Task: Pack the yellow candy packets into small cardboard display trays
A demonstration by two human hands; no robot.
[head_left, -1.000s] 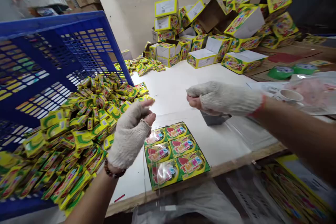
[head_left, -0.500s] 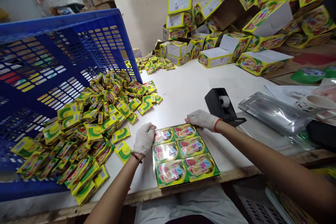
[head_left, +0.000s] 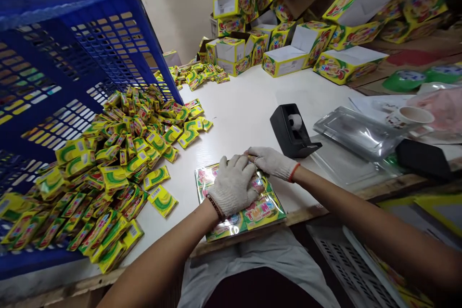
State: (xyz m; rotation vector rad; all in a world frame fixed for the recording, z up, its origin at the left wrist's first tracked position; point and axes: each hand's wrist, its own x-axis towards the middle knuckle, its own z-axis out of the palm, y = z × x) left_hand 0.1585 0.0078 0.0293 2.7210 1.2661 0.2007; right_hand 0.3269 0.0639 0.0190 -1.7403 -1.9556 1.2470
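A flat pack of small printed boxes [head_left: 265, 209], glossy as if under clear film, lies at the table's front edge. My left hand [head_left: 234, 185], in a white knit glove, rests across its top with the fingers stretched out, hiding much of the print. At the pack's far right corner, my gloved right hand [head_left: 272, 162] has its fingers closed around the edge. A black tape dispenser [head_left: 294, 134] stands just beyond that hand. Left of the pack, a single yellow-green packet [head_left: 162, 201] lies near a heap of similar packets [head_left: 122, 154].
A tipped blue plastic crate [head_left: 151, 53] stands behind the heap at left. Several yellow cartons [head_left: 285, 65] are piled along the back. On the right are clear plastic trays [head_left: 357, 132], a paper cup [head_left: 409, 118] and a black object [head_left: 422, 159].
My left hand has moved from the pack's left side onto its top. My right hand has shifted slightly inward along the far edge. The camera view has also shifted.
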